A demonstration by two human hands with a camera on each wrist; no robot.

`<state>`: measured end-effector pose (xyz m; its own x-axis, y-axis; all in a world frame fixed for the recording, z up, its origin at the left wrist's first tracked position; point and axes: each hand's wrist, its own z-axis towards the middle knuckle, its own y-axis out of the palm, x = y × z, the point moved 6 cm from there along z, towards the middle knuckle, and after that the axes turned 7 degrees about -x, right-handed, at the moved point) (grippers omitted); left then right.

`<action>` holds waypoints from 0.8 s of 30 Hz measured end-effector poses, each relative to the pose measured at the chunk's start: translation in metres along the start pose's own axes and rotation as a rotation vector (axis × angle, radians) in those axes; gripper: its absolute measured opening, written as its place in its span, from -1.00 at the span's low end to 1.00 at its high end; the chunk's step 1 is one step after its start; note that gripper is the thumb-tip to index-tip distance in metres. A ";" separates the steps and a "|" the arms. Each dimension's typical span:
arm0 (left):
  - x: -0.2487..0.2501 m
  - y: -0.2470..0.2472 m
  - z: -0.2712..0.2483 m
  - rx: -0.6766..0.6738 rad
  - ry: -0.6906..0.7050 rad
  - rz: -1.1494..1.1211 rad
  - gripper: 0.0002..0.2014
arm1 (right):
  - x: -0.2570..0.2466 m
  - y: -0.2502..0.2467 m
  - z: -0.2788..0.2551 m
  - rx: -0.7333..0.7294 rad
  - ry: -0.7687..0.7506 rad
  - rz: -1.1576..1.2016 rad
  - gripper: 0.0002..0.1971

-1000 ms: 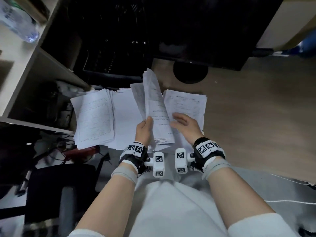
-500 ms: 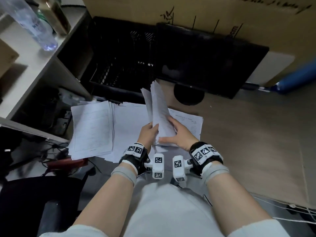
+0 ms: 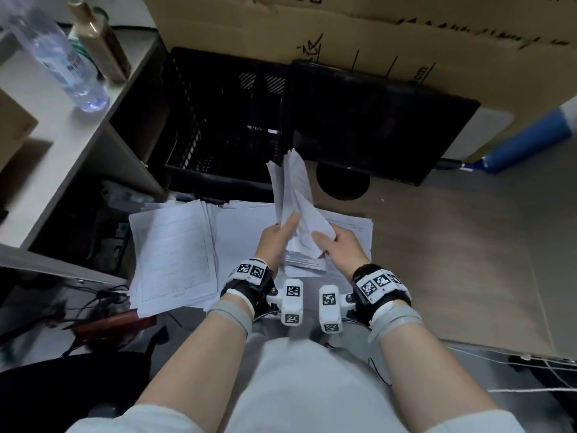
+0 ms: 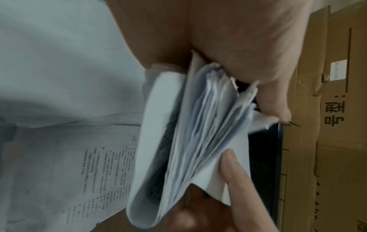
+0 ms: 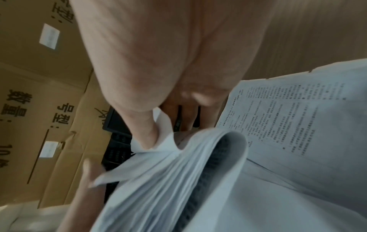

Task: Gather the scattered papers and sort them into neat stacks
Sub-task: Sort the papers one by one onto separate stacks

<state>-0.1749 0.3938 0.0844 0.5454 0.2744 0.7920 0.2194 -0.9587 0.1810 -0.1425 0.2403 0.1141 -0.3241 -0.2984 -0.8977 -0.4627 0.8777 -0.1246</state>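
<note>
I hold a sheaf of white papers (image 3: 295, 210) upright between both hands, its lower edge down on the papers spread on the floor. My left hand (image 3: 281, 234) grips its left side and my right hand (image 3: 329, 242) grips its right side. In the left wrist view the sheaf (image 4: 198, 141) fans into several loose sheets. The right wrist view shows my thumb pinching the edge of the sheaf (image 5: 178, 180). A neat stack of forms (image 3: 175, 254) lies to the left. More sheets (image 3: 243, 229) lie in the middle. A printed sheet (image 3: 359, 226) lies under my right hand.
A black crate (image 3: 224, 120) and a black monitor (image 3: 374, 120) on its round base (image 3: 342, 181) stand behind the papers, with a cardboard box (image 3: 343, 32) further back. A shelf unit (image 3: 93, 145) with a water bottle (image 3: 62, 64) is at the left. Cables (image 3: 93, 310) lie at the lower left.
The sheaf has risen from leaning back to upright. My right hand left the printed sheet and took hold of the sheaf's right side. The head view has tilted up.
</note>
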 end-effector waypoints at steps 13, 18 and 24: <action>-0.014 -0.026 0.006 0.162 0.024 0.087 -0.91 | 0.057 -0.086 -0.054 0.947 0.368 -0.005 -0.54; -0.024 -0.036 0.015 0.257 0.046 0.080 -0.73 | 0.050 -0.101 -0.067 1.017 0.249 -0.199 -0.66; -0.036 -0.043 0.013 0.281 0.010 0.129 -0.76 | 0.087 -0.039 -0.030 0.720 -0.028 -0.485 -0.66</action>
<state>-0.1931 0.4260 0.0409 0.5754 0.1492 0.8042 0.3646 -0.9269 -0.0889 -0.1775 0.1694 0.0536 -0.2020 -0.7001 -0.6849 0.0936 0.6823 -0.7251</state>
